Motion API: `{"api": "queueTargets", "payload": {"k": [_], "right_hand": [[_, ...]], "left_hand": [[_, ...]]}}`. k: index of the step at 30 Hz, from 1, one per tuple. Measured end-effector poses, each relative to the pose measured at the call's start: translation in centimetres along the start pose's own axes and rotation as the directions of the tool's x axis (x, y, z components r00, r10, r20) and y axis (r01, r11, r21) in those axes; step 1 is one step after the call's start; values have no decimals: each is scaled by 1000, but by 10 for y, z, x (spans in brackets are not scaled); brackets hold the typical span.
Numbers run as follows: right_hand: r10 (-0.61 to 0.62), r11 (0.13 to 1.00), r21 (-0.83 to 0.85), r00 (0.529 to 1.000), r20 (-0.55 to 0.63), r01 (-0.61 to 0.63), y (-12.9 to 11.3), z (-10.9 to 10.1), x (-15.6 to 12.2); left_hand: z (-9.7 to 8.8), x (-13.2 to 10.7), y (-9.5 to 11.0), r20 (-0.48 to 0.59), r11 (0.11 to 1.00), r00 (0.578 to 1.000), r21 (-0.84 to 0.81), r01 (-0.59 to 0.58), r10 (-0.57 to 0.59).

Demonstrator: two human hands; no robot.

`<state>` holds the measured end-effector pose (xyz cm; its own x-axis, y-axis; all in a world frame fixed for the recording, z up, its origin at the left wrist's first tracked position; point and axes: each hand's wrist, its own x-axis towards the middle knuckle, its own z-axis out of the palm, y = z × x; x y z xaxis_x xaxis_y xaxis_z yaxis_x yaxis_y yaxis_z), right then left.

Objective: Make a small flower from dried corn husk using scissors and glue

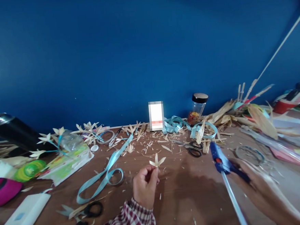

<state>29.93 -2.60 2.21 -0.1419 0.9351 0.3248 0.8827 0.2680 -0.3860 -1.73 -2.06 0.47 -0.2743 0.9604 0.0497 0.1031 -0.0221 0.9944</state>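
Between the thumb and fingers of my left hand point(146, 184) is a small pale corn-husk flower point(157, 160), its pointed petals facing up. My right hand point(240, 173) is wrapped round a blue hot glue gun point(221, 160). A long clear glue stick point(233, 199) sticks out of the gun's back end toward me. The gun is apart from the flower, to its right. Black-handled scissors point(195, 149) lie just beyond the gun, among husk scraps.
Another pair of scissors point(81, 213) lies front left, near a white power strip point(26, 217). Light blue ribbon point(108, 173) curls across the table. A lidded jar point(197, 107) stands by the blue wall. Finished husk flowers point(89, 130) and a plastic bottle point(71, 142) are at the left.
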Motion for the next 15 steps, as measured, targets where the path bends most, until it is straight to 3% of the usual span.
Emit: {"api": "queueTargets", "payload": {"k": [3,7,12,15], "right_hand": [[81,957,-270,993,-89,-103,34,-4,-3],[106,878,-466,993,-44,-115,55,-7,-12],[147,860,-490,989,-27,-141,57,-9,-20],[106,893,-431,992,-74,-128,44,-14,-13]], "left_hand": [[1,-1,4,-10,998,1000,-67,14,-15],[2,-1,3,-44,996,999,-91,21,-25],[3,-2,3,-36,993,999,-119,26,-30],[4,-3,6,-28,988,999,-153,38,-42]]}}
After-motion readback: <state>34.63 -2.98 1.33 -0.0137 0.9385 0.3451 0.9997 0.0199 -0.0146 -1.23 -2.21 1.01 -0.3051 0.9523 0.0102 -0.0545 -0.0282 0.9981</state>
